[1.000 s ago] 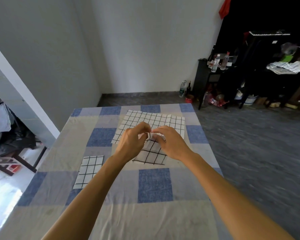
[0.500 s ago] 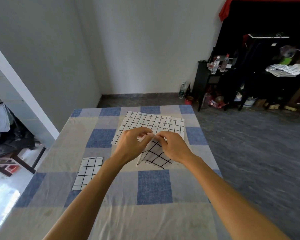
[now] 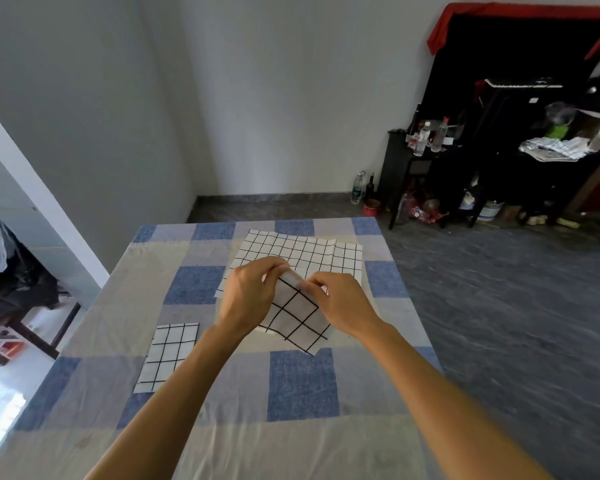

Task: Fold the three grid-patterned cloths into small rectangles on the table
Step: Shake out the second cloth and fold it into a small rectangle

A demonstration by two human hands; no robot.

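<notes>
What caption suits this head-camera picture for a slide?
Left hand and right hand pinch a part-folded grid cloth over the checked table; folded cloth at left, unfolded cloth beyond.

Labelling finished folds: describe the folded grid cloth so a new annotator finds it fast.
Start at the table with the blue-checked cover. On its left side, beside the left forearm, lies the folded cloth. It is a small narrow untouched rectangle, unlike the held cloth pinched by the left hand and right hand, or the wide spread cloth behind them.

Folded cloth (image 3: 167,348): lower-right corner under left forearm (image 3: 194,372). Held cloth (image 3: 297,318): top edge behind left hand (image 3: 250,296), right hand (image 3: 342,303). Tabletop (image 3: 302,445) cut off below.
</notes>
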